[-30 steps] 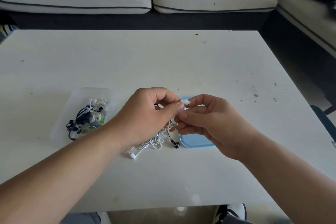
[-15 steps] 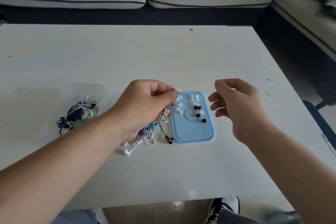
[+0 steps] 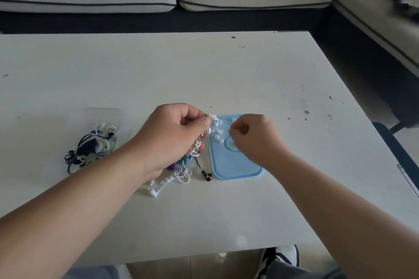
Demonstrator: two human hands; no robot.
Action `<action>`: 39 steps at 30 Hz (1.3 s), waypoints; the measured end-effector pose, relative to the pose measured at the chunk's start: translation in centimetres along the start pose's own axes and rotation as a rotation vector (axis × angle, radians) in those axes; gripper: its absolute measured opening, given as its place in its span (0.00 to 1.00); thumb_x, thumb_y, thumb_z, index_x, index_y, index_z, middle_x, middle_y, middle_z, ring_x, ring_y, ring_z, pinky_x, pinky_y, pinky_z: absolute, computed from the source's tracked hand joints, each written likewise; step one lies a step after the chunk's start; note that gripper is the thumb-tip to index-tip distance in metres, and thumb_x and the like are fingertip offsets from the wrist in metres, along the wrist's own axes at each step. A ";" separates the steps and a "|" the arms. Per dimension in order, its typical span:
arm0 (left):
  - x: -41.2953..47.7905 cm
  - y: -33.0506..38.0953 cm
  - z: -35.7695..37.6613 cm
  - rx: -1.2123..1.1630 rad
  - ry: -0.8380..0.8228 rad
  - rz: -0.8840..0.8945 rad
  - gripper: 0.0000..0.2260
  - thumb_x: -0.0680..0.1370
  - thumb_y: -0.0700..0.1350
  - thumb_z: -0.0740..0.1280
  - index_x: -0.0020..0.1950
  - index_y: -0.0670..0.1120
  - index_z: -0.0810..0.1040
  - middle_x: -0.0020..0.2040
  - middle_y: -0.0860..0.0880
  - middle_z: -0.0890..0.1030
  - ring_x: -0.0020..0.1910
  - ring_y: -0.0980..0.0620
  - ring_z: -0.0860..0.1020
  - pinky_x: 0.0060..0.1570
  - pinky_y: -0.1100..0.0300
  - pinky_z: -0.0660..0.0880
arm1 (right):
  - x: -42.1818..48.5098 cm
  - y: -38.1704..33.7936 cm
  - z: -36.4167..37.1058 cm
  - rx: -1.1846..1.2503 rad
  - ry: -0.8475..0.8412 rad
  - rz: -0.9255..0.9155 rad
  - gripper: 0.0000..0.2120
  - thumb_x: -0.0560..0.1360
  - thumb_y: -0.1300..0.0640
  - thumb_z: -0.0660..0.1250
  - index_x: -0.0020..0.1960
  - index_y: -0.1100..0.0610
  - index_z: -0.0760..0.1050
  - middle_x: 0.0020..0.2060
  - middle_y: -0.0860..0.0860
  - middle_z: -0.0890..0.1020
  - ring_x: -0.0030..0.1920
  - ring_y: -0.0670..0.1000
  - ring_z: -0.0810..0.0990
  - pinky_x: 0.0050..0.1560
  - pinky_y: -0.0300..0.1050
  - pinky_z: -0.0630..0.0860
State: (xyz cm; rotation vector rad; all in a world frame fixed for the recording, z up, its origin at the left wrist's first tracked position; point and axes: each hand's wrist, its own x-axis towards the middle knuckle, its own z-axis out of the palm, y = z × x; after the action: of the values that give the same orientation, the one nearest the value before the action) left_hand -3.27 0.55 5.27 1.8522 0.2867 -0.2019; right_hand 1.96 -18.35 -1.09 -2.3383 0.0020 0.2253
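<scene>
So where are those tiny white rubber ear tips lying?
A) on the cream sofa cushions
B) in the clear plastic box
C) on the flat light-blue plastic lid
C: the tiny white rubber ear tips lie scattered on the flat light-blue plastic lid, between the right hand and the left hand, which pinches a white earbud.

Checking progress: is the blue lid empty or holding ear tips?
Not empty: several white ear tips lie on the blue lid's far end, beside the right hand.
</scene>
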 end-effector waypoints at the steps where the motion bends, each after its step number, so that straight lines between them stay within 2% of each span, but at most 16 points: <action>1: -0.1 -0.1 -0.2 0.019 -0.005 0.005 0.05 0.80 0.47 0.72 0.48 0.48 0.85 0.40 0.49 0.87 0.33 0.55 0.84 0.37 0.58 0.79 | 0.3 -0.1 0.8 -0.069 -0.025 -0.026 0.07 0.76 0.60 0.66 0.42 0.55 0.81 0.36 0.50 0.83 0.36 0.53 0.80 0.35 0.43 0.76; 4: -0.4 -0.3 -0.9 0.039 -0.015 0.014 0.05 0.81 0.47 0.72 0.48 0.48 0.85 0.40 0.49 0.87 0.33 0.55 0.84 0.42 0.46 0.80 | 1.1 -0.3 2.5 -0.274 -0.079 -0.040 0.11 0.76 0.60 0.64 0.36 0.55 0.78 0.35 0.52 0.82 0.38 0.58 0.80 0.34 0.48 0.76; 6: -0.4 -0.4 -1.3 0.047 -0.017 0.018 0.05 0.81 0.47 0.72 0.48 0.48 0.85 0.40 0.50 0.87 0.33 0.55 0.84 0.44 0.40 0.82 | 1.3 -0.3 3.0 -0.350 -0.090 -0.025 0.15 0.77 0.59 0.63 0.31 0.54 0.71 0.32 0.51 0.78 0.35 0.57 0.77 0.30 0.44 0.68; 7: -0.3 -0.6 -1.6 0.047 -0.015 0.022 0.05 0.81 0.47 0.72 0.48 0.48 0.85 0.40 0.50 0.87 0.33 0.55 0.84 0.44 0.41 0.82 | 1.4 -0.4 3.3 -0.373 -0.095 -0.019 0.16 0.77 0.58 0.63 0.31 0.55 0.70 0.31 0.51 0.76 0.34 0.57 0.76 0.29 0.42 0.65; 9: -0.2 -0.9 -2.2 0.042 -0.009 0.038 0.04 0.80 0.46 0.72 0.47 0.48 0.85 0.40 0.49 0.87 0.33 0.55 0.84 0.43 0.48 0.83 | 1.4 -0.6 3.7 -0.416 -0.105 0.004 0.14 0.76 0.59 0.63 0.32 0.55 0.70 0.33 0.51 0.76 0.34 0.56 0.75 0.29 0.41 0.62; 13: 0.1 -1.3 -2.9 0.038 0.001 0.056 0.04 0.80 0.47 0.73 0.46 0.50 0.85 0.39 0.51 0.87 0.34 0.55 0.83 0.42 0.57 0.81 | 1.4 -0.6 3.8 -0.416 -0.106 0.027 0.16 0.77 0.58 0.67 0.31 0.54 0.71 0.34 0.51 0.76 0.34 0.56 0.76 0.31 0.41 0.65; 18: -0.1 -1.5 -3.4 0.010 0.000 0.059 0.04 0.80 0.45 0.73 0.45 0.49 0.85 0.39 0.51 0.87 0.34 0.56 0.82 0.44 0.57 0.80 | 1.4 -0.4 3.3 -0.409 -0.113 0.010 0.11 0.77 0.59 0.68 0.36 0.49 0.80 0.38 0.50 0.83 0.40 0.55 0.82 0.39 0.48 0.81; 23: -0.3 -1.3 -3.6 0.027 -0.002 0.054 0.04 0.80 0.46 0.72 0.46 0.50 0.85 0.39 0.51 0.87 0.35 0.54 0.83 0.43 0.56 0.81 | 1.3 -0.2 3.4 -0.396 -0.141 -0.005 0.08 0.78 0.57 0.69 0.44 0.48 0.84 0.42 0.48 0.84 0.42 0.53 0.83 0.45 0.51 0.83; 28: -0.1 -1.5 -3.5 0.054 -0.004 0.050 0.04 0.81 0.47 0.72 0.47 0.50 0.85 0.39 0.51 0.87 0.35 0.54 0.83 0.42 0.56 0.80 | 0.6 -0.8 2.4 -0.404 -0.137 -0.018 0.12 0.77 0.58 0.68 0.36 0.46 0.77 0.39 0.46 0.82 0.41 0.52 0.81 0.42 0.49 0.81; 30: 0.0 -1.4 -3.4 0.055 -0.008 0.044 0.05 0.81 0.48 0.72 0.47 0.50 0.85 0.39 0.51 0.87 0.34 0.55 0.83 0.39 0.59 0.79 | -0.1 -2.1 1.3 -0.253 -0.110 -0.027 0.11 0.77 0.59 0.69 0.37 0.48 0.80 0.34 0.46 0.82 0.36 0.50 0.81 0.38 0.43 0.79; 32: 0.2 -1.2 -3.3 0.047 -0.005 0.050 0.05 0.81 0.48 0.71 0.47 0.50 0.85 0.40 0.52 0.87 0.34 0.56 0.82 0.39 0.61 0.78 | -1.2 -3.9 -0.1 0.060 -0.103 0.001 0.07 0.76 0.61 0.73 0.40 0.53 0.83 0.31 0.48 0.84 0.30 0.47 0.79 0.31 0.37 0.75; 35: 0.2 -0.8 -3.2 0.035 0.003 0.074 0.05 0.82 0.48 0.71 0.48 0.51 0.85 0.40 0.53 0.87 0.33 0.59 0.80 0.35 0.67 0.76 | -3.1 -6.6 -1.8 0.475 -0.181 0.062 0.03 0.74 0.64 0.76 0.47 0.58 0.85 0.33 0.54 0.86 0.29 0.47 0.81 0.30 0.33 0.72; 37: 0.1 -0.4 -3.3 0.016 -0.007 0.091 0.05 0.82 0.47 0.70 0.49 0.50 0.85 0.40 0.53 0.88 0.32 0.62 0.81 0.33 0.69 0.74 | -3.6 -7.3 -2.3 0.570 -0.191 0.058 0.05 0.73 0.63 0.77 0.48 0.56 0.85 0.37 0.56 0.87 0.33 0.50 0.84 0.39 0.40 0.73; 39: 0.0 -0.2 -3.5 0.026 -0.020 0.122 0.05 0.83 0.47 0.69 0.50 0.50 0.84 0.41 0.53 0.87 0.35 0.61 0.83 0.38 0.66 0.74 | -3.6 -7.5 -2.4 0.655 -0.179 0.053 0.07 0.72 0.64 0.78 0.48 0.57 0.84 0.39 0.59 0.87 0.37 0.55 0.86 0.47 0.54 0.76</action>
State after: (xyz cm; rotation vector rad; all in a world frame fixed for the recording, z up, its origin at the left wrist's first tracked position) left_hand -3.35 3.97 6.10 1.8857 0.1578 -0.1403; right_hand -0.71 -15.00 6.47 -1.6623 0.0431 0.3942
